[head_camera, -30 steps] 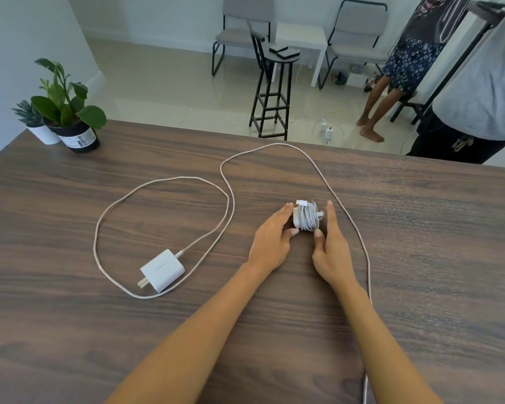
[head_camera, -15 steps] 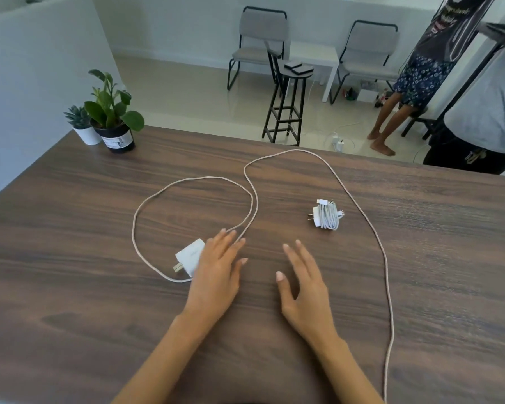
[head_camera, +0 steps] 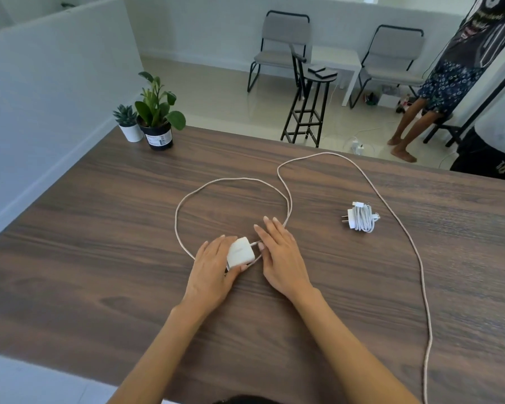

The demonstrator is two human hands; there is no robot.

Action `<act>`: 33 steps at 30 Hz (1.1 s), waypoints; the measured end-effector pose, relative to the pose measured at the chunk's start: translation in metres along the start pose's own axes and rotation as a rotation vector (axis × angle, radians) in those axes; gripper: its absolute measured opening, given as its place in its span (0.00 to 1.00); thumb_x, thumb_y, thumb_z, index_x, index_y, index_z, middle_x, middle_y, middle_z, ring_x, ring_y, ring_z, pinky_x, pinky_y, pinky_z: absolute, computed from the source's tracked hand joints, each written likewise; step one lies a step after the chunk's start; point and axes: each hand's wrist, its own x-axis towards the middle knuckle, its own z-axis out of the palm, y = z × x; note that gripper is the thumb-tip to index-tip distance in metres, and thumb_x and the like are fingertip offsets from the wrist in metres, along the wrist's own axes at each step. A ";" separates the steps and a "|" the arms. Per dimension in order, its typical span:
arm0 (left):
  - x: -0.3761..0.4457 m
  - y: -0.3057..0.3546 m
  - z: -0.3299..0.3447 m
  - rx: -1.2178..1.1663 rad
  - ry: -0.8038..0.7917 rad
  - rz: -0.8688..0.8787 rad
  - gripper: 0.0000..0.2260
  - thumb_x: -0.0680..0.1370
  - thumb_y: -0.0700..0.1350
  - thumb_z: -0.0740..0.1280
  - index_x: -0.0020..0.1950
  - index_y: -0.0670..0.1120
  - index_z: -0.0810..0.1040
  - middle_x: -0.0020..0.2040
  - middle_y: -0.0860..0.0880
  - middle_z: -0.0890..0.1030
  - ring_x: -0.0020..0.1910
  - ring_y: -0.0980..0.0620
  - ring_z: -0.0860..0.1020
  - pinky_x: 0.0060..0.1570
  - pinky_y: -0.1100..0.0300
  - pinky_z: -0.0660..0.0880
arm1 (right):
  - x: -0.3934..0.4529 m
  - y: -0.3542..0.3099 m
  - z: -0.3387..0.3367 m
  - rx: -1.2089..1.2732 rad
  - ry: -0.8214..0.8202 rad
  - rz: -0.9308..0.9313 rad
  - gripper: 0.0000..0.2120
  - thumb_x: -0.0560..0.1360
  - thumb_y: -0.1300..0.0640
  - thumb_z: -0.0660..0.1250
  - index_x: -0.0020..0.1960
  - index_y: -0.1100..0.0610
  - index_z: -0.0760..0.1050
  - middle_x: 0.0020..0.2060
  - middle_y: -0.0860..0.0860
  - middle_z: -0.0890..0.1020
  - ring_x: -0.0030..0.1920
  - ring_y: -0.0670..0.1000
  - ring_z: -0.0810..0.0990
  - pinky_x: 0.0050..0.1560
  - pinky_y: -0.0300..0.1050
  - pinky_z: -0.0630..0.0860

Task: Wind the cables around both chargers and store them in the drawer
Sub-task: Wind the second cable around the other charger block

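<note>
Your left hand (head_camera: 213,266) grips the second charger (head_camera: 240,252) near the middle of the wooden table (head_camera: 99,258) — fingers curled along its left side, thumb under its near edge. Your right hand (head_camera: 280,255) lies just beside it on the right, fingers straight and slightly spread over the tabletop, the thumb touching the long cable (head_camera: 420,258) where it leaves the charger's body.

That cable is loose: it loops in a ring beyond your hands, bends back toward the far edge, then sweeps down the right side of the table and off the near edge. Inside that sweep, well apart from your hands, the wound charger (head_camera: 360,218) lies on its side (its white cord wrapped round it, prongs pointing left).

At the far left corner stand two potted plants — a leafy plant (head_camera: 157,123) in a black pot and a small succulent (head_camera: 127,123) in a white pot, touching. Beyond the table are a black stool (head_camera: 309,106), two grey chairs (head_camera: 283,45) and a standing person (head_camera: 438,91).
</note>
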 end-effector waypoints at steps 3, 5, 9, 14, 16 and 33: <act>-0.006 0.002 -0.012 -0.152 0.045 0.063 0.23 0.73 0.52 0.67 0.65 0.47 0.70 0.62 0.53 0.74 0.62 0.54 0.72 0.63 0.57 0.68 | 0.000 -0.004 -0.011 0.020 0.058 -0.012 0.16 0.77 0.53 0.55 0.58 0.54 0.78 0.58 0.50 0.81 0.65 0.51 0.74 0.70 0.46 0.55; -0.011 0.005 -0.022 -0.318 0.096 0.024 0.23 0.70 0.42 0.74 0.63 0.48 0.72 0.60 0.55 0.75 0.58 0.59 0.74 0.57 0.70 0.69 | -0.001 -0.009 -0.018 0.079 0.131 -0.047 0.08 0.75 0.59 0.62 0.49 0.54 0.81 0.45 0.48 0.84 0.50 0.49 0.80 0.68 0.49 0.61; -0.016 0.017 -0.038 -0.615 0.106 -0.180 0.27 0.66 0.40 0.78 0.61 0.55 0.74 0.56 0.59 0.79 0.54 0.61 0.78 0.52 0.65 0.75 | 0.001 -0.019 -0.032 0.138 0.233 -0.076 0.10 0.71 0.68 0.67 0.46 0.55 0.81 0.37 0.48 0.82 0.40 0.46 0.76 0.58 0.47 0.71; -0.013 0.032 -0.045 -0.883 0.014 -0.261 0.22 0.69 0.44 0.74 0.61 0.56 0.74 0.56 0.53 0.81 0.55 0.58 0.79 0.52 0.64 0.76 | -0.001 -0.024 -0.053 0.213 0.305 -0.077 0.07 0.74 0.59 0.66 0.46 0.54 0.82 0.37 0.49 0.83 0.38 0.50 0.79 0.42 0.42 0.74; -0.011 0.035 -0.044 -0.914 -0.037 -0.265 0.21 0.72 0.39 0.72 0.62 0.53 0.74 0.58 0.51 0.80 0.56 0.56 0.79 0.52 0.65 0.76 | -0.006 -0.022 -0.059 0.235 0.339 -0.062 0.07 0.74 0.58 0.65 0.45 0.54 0.82 0.37 0.48 0.83 0.37 0.49 0.80 0.40 0.41 0.75; 0.009 0.061 -0.053 -1.106 -0.119 -0.286 0.18 0.69 0.34 0.72 0.58 0.45 0.79 0.50 0.48 0.84 0.49 0.55 0.82 0.40 0.67 0.77 | -0.023 -0.002 -0.113 0.498 0.404 0.196 0.11 0.70 0.62 0.73 0.45 0.46 0.83 0.30 0.45 0.79 0.31 0.43 0.71 0.34 0.31 0.66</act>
